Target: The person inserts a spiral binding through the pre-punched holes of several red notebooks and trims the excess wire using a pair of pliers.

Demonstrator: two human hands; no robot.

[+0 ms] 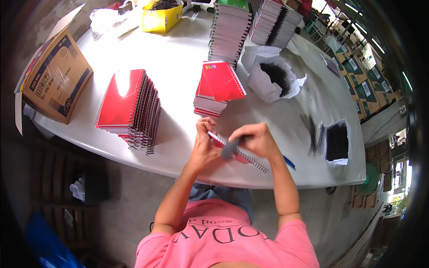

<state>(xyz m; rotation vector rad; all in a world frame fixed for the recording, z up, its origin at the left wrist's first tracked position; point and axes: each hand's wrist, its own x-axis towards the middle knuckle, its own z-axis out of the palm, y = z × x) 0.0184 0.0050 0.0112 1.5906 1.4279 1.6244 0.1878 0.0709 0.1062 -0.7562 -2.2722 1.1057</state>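
My left hand (205, 145) is closed on a red notebook (219, 137), held on edge just above the near side of the table. A dark spiral coil (254, 161) runs along the notebook's edge, with its loose end sticking out to the right. My right hand (257, 137) grips a dark grey tool (230, 149) whose rounded end is against or just over the coil; motion blur hides its exact kind. Right beyond my hands lies a pile of red notebooks (221, 82). A blue pen-like object (289, 162) rests beside my right forearm.
Coil-bound red notebooks (119, 100) are stacked at left, near a cardboard box (58, 80). Tall notebook stacks (229, 35) stand at the back. Black coils fill a white bag (254, 82); loose coils (309, 131) lie by a tray of black coils (337, 142). A yellow box (154, 24) sits far left.
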